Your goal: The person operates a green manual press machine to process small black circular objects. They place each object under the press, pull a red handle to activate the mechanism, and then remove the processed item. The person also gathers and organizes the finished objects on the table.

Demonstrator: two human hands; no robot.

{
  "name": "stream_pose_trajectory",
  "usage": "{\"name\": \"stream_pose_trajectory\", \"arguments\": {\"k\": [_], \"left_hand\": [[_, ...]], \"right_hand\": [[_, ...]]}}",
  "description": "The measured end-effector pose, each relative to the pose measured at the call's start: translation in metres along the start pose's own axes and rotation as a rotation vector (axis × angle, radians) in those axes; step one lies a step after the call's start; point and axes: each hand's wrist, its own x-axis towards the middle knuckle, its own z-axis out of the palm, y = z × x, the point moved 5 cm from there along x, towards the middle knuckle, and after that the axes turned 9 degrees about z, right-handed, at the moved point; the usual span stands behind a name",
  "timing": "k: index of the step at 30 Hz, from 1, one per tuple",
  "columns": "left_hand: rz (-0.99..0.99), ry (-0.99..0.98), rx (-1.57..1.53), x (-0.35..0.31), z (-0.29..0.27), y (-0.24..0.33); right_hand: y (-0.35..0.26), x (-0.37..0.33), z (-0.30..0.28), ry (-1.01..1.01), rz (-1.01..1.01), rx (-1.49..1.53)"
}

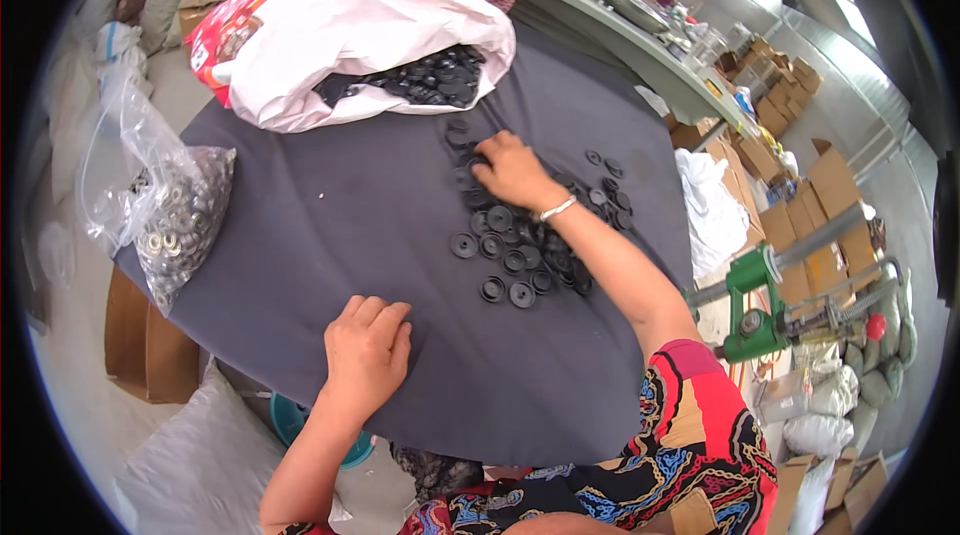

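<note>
Small round black plastic discs (521,294) with raised rims lie in a loose pile on the dark grey cloth, right of the middle. At the far left of that pile my right hand (515,173) bends its fingers down onto the discs; those by the fingertips look blurred, and what sits under the fingers is partly hidden. A bracelet circles that wrist. My left hand (368,350) rests on the cloth at the near side, its fingers curled in and nothing showing in them. Beyond the pile, a white and red sack (360,30) lies on its side, its mouth showing more black discs.
A clear plastic bag (185,215) of small metal rings sits at the cloth-covered table's (290,235) left edge. To the right stands a green metal press (752,305). A long cluttered bench (630,40) runs behind. Cardboard boxes (150,340) and sacks surround the table.
</note>
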Motion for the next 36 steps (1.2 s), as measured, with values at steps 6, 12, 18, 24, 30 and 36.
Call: {"name": "stream_pose_trajectory", "arguments": {"k": [6, 12, 18, 24, 30, 36], "left_hand": [[-0.014, 0.022, 0.017, -0.003, -0.003, -0.001], [-0.008, 0.018, -0.005, 0.000, 0.003, -0.002], [-0.039, 0.058, -0.020, -0.004, 0.003, -0.004], [-0.024, 0.061, -0.006, -0.003, 0.002, -0.002], [0.008, 0.100, 0.012, -0.006, 0.001, -0.005], [-0.054, 0.050, -0.032, -0.003, 0.004, -0.005]], "right_hand": [[0.000, -0.025, -0.045, 0.035, 0.078, 0.144], [0.201, -0.040, -0.051, 0.087, 0.633, -0.049], [0.139, -0.091, -0.041, -0.090, 0.480, 0.193], [0.029, -0.178, -0.054, 0.052, 0.406, 0.114], [-0.054, -0.202, -0.055, -0.156, 0.208, 0.042], [-0.033, -0.131, -0.033, -0.195, 0.200, -0.001]]}}
